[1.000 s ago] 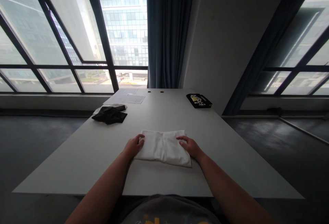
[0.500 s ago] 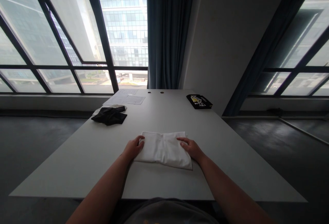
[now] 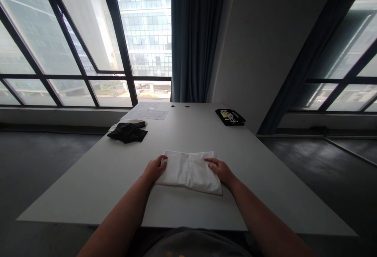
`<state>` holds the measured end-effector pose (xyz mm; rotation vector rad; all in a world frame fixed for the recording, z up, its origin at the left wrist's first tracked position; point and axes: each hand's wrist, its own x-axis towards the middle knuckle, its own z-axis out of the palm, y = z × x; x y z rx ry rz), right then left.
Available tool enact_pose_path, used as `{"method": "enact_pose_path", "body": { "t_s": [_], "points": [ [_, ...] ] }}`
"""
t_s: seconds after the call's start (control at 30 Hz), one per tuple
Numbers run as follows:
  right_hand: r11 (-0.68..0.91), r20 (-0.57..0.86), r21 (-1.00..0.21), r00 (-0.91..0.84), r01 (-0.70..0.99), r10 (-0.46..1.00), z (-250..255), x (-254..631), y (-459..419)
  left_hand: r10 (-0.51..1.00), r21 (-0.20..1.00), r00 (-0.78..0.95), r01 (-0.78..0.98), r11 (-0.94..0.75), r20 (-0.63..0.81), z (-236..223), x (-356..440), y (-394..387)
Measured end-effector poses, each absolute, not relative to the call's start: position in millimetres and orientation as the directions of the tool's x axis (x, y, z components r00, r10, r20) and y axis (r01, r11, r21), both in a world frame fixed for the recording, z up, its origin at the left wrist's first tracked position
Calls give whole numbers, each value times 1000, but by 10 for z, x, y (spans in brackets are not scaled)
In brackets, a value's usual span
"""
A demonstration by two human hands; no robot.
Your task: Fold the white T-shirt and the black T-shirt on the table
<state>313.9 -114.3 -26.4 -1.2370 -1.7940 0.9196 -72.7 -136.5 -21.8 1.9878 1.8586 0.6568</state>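
A folded white cloth (image 3: 188,171) lies flat on the white table (image 3: 182,135) in front of me. My left hand (image 3: 154,169) is at the cloth's left edge, thumb on top and fingers curled round the edge. My right hand (image 3: 221,171) is at the right edge, its bent fingers resting on top of the fabric and closed on that side. Both forearms reach in from the bottom of the view.
A crumpled black garment (image 3: 128,131) lies at the table's far left, with sheets of paper (image 3: 148,112) behind it. A folded black item with yellow print (image 3: 230,116) sits at the far right. Beyond the table are windows and a dark curtain (image 3: 194,37).
Both hands and the cloth stay as they were. Only the camera has shifted slightly.
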Motion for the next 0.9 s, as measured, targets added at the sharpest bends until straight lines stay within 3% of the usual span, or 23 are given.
{"method": "enact_pose_path", "body": {
  "t_s": [0.9],
  "points": [
    [281,194,-863,-239,420,951,-286,3142,-1138,992,523,54,845,-107,117,-222,-730,-1371]
  ]
}}
